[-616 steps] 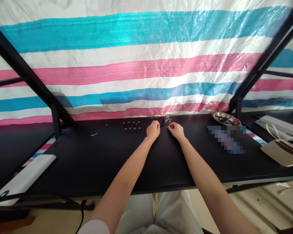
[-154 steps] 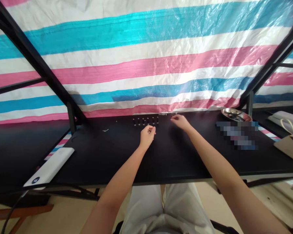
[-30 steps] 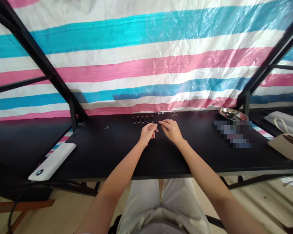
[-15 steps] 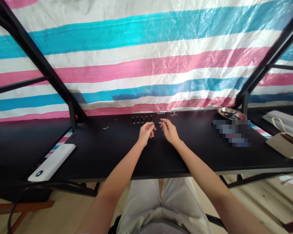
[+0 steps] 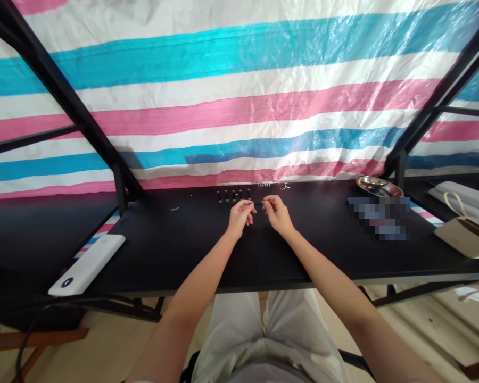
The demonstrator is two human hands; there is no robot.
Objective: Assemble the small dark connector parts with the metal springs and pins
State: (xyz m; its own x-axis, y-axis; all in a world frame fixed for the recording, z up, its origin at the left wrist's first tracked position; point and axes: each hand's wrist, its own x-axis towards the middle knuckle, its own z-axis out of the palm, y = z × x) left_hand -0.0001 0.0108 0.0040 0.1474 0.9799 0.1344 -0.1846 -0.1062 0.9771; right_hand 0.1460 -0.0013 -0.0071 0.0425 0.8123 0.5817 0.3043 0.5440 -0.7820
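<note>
Between my fingertips, a little above the black table (image 5: pixel 163 250), is a thin dark stick-like piece (image 5: pixel 258 202) too small to name. My left hand (image 5: pixel 240 216) pinches its left end. At its other end my right hand (image 5: pixel 277 213) is closed, thumb and forefinger pressed together. Just beyond my left hand stands a row of several small dark cylinders (image 5: pixel 226 196) with pale ends. Farther back, near the table's rear edge, lies a row of small silvery pieces (image 5: pixel 264 185), with thin white scraps (image 5: pixel 283 185) to their right.
A white elongated device (image 5: pixel 88 265) lies on the left. On the right are a shiny metal dish (image 5: pixel 377 186), a blurred-out patterned item (image 5: pixel 379 218) and a beige pouch (image 5: pixel 465 235). More white scraps (image 5: pixel 174 209) lie left of my hands. A striped plastic sheet (image 5: pixel 239 106) hangs behind.
Both hands stay in nearly the same place, with the right fingers now closer around the dark piece's end. The whole view has shifted very slightly.
</note>
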